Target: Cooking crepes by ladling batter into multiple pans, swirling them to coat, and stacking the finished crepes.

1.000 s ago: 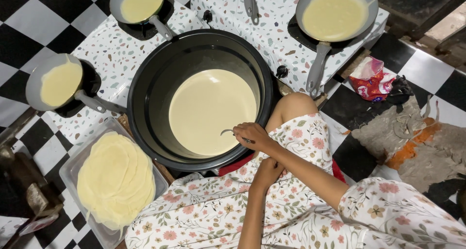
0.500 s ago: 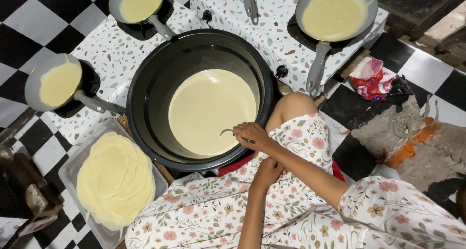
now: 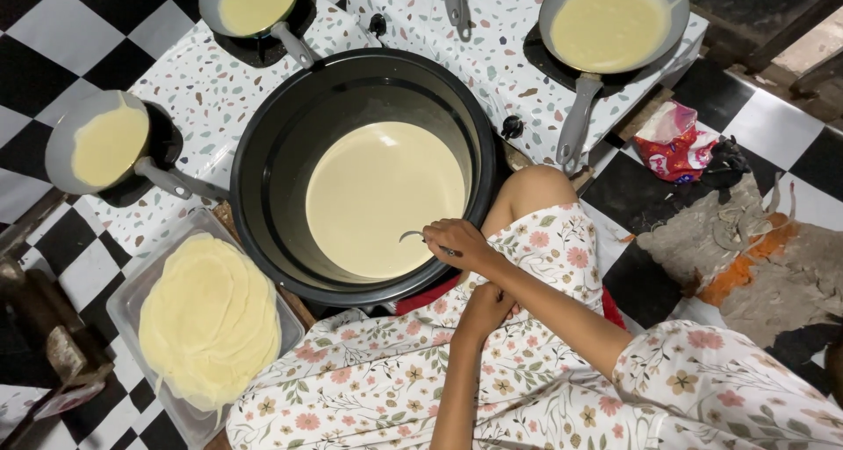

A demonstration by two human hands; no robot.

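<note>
Right now the right hand (image 3: pixel 461 242) grasps a ladle handle (image 3: pixel 420 237) over the black batter pot (image 3: pixel 263 178); the left hand (image 3: pixel 486 305) rests clenched on the lap.

A black-and-white checkered floor (image 3: pixel 53 11) carries two speckled white stove tops (image 3: pixel 202 81), a big black pot (image 3: pixel 290 151) of batter between them, a clear tray (image 3: pixel 123 301) of stacked crepes (bottom left), a crumpled red packet (image 3: pixel 672 143) and a grey rag (image 3: pixel 746 248).
</note>
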